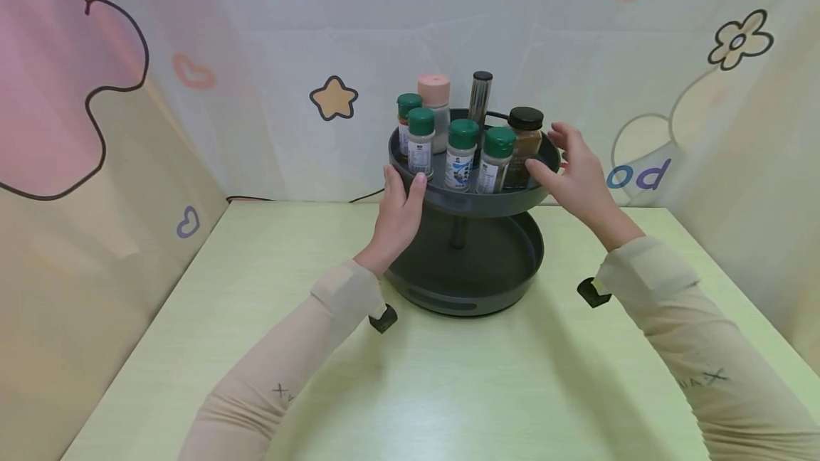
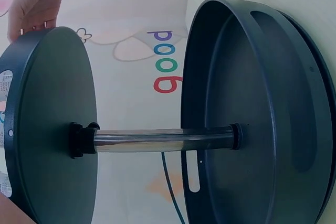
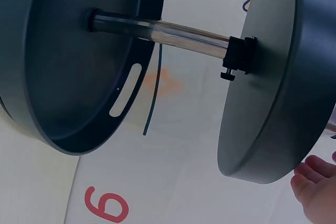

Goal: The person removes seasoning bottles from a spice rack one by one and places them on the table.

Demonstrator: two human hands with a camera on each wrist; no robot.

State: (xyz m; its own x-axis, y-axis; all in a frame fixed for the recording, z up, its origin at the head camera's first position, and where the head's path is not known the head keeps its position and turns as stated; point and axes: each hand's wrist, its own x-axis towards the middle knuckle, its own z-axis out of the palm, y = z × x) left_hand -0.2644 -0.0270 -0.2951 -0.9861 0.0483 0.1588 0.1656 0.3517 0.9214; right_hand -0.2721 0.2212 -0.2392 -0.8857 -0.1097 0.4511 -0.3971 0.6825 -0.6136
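A dark grey two-tier round rack carries several seasoning bottles on its upper tray [image 1: 474, 203]. My left hand [image 1: 398, 215] touches that tray's left side, its thumb at the front wall below a green-capped shaker [image 1: 420, 144]. On the right, my right hand [image 1: 581, 180] is at the rim with thumb and fingers spread, the thumb overlapping a black-lidded jar [image 1: 524, 144]. Fingertips [image 3: 302, 179] meet the upper tray's outer wall in the right wrist view. A metal post [image 2: 163, 141] joins the upper tray to the lower tray [image 2: 262, 103], which holds nothing.
Other bottles on the upper tray include a pink-capped one [image 1: 434, 109] and a slim dark-topped cylinder [image 1: 480, 94]. The rack stands on a pale green table [image 1: 288, 255] before a printed curtain [image 1: 269, 77]. A thin dark cable [image 1: 365, 196] runs behind.
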